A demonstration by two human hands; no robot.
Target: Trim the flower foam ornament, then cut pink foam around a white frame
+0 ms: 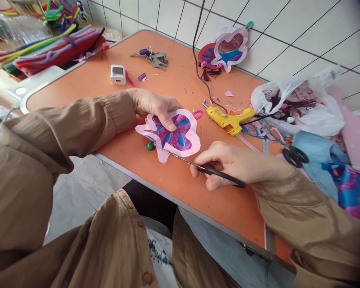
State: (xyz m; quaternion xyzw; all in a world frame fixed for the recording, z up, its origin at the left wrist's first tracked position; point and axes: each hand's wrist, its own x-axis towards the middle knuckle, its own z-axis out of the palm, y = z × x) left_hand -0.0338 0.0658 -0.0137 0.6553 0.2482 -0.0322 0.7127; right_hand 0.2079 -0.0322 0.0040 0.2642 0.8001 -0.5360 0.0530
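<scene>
My left hand (160,107) grips a pink paper cutout (189,145) with a purple and blue patterned centre, thumb on top and fingers hidden beneath. A pink loop (198,115) sticks out of its far edge. Black-handled scissors (210,170) are in my right hand (228,162), which is closed round their handles. Their blades lie along the near edge of the cutout, by its lower point. Close to the blade tips is a small round green bead or bell (150,146); whether it is attached to the cutout I cannot tell.
A yellow glue gun (231,119) with a black cord lies beyond my right hand. Farther right are a second pair of scissors (295,155) and a white plastic bag (306,114). Keys (158,60), a white charger (118,75) and finished-looking cutouts (230,48) are toward the back. Pipe cleaners (60,50) fill the left.
</scene>
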